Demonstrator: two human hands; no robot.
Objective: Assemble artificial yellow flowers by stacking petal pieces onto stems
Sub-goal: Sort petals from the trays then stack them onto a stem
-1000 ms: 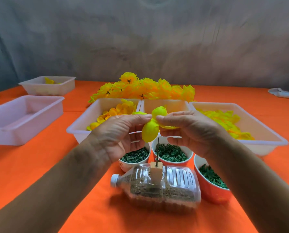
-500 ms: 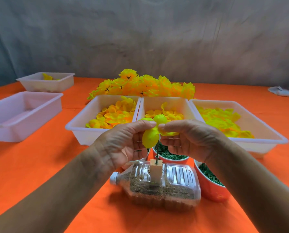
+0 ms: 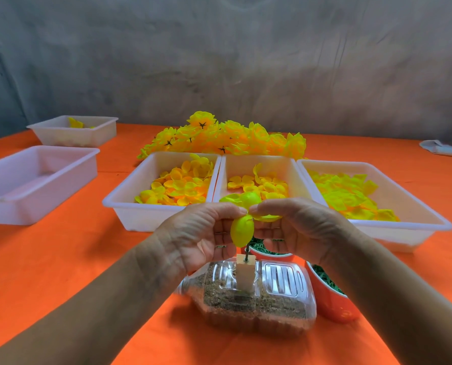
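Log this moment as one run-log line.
left hand: pinches petal piece | right hand: pinches same piece | piece: over spike on sand-filled bottle | step: threading

two bare forearms, no sleeves; left hand and right hand ungloved.

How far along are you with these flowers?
A heap of finished flowers lies behind the trays. In hand: the left hand and right hand pinch a yellow petal piece above the stem standing in the bottle. Left: three trays still hold loose petals.
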